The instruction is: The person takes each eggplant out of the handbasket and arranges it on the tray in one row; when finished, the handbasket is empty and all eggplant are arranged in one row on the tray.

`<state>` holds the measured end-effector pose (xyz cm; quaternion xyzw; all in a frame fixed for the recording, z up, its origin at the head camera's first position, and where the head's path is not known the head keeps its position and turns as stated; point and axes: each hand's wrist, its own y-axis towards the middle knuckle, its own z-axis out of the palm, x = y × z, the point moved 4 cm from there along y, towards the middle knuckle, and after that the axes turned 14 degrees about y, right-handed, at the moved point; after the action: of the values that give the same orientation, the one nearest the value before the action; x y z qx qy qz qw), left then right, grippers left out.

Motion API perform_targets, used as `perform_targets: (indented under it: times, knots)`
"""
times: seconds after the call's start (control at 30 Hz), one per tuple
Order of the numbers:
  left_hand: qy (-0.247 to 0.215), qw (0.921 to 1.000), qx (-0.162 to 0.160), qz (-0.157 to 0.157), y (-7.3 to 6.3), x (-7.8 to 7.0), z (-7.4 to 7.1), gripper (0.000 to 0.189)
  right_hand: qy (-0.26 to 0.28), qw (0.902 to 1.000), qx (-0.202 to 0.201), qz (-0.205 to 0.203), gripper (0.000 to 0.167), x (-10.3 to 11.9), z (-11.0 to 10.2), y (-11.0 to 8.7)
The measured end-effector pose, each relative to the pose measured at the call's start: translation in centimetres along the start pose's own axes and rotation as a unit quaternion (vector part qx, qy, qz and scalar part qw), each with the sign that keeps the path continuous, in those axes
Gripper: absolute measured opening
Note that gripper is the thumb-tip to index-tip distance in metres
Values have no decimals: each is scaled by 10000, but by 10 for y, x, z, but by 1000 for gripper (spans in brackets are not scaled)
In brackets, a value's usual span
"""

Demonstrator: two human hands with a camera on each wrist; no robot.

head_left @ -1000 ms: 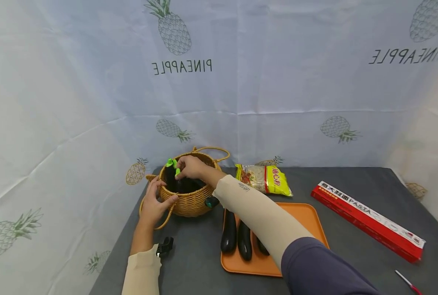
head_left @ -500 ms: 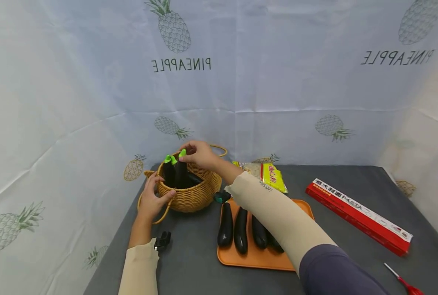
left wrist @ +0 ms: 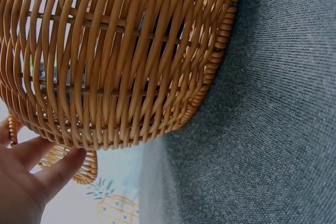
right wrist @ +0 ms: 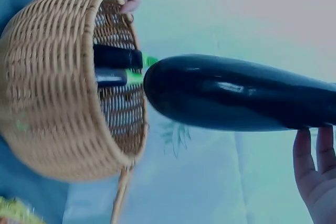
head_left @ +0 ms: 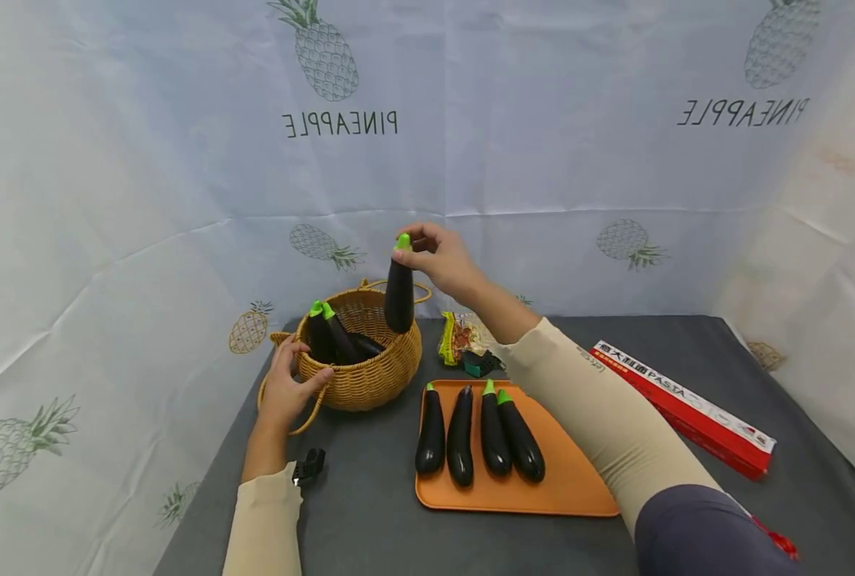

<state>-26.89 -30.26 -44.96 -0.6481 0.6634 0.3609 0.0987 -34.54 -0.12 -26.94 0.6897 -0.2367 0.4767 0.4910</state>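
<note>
My right hand (head_left: 437,260) pinches a dark eggplant (head_left: 399,296) by its green stem end. It hangs upright over the right side of the wicker basket (head_left: 369,386), its lower end overlapping the rim in the head view. The right wrist view has this eggplant (right wrist: 226,93) large before the basket mouth. My left hand (head_left: 286,392) grips the basket's left rim, thumb toward the front. In the left wrist view, its fingers (left wrist: 63,169) lie against the weave. Inside the basket, two eggplants lean with green stems up, and another dark one (head_left: 366,346) lies lower.
An orange tray (head_left: 571,472) right of the basket bears several eggplants (head_left: 459,440) side by side. A yellow bag (head_left: 459,340) stands behind, partly hidden by the right arm. A red and white pasta box (head_left: 686,408) lies at the right, with a red-handled tool (head_left: 776,538) nearer.
My right hand has lifted an eggplant up out of the basket and moved it rightward. My left hand stays on the rim. More of the tray shows now.
</note>
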Motion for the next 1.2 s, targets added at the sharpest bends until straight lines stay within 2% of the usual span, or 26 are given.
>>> perform_targets:
  times: [0.13,0.3,0.43,0.53,0.8,1.0,1.2]
  knots:
    - [15,10000,9,-4,1,0,1,67,-41,9996,-267,-112,32,-1,-30,-21]
    - [35,10000,-34,4,2,1,1,66,0,9987,-508,-49,31,-12,-64,-50]
    - [14,10000,-20,0,2,2,0,66,-299,9975,-630,76,32,-22,-84,-71]
    - [0,10000,-1,-4,2,2,0,67,-612,9952,-723,262,34,-32,-99,-86]
    - [-18,10000,24,-39,3,2,2,66,-958,9862,-973,940,45,-72,-138,-126]
    - [-24,10000,10,-65,3,1,2,66,-973,9788,-1114,1420,46,-110,-153,-158]
    - [-52,10000,-15,10,4,0,1,65,-868,9704,-1205,1903,50,-136,-151,-185]
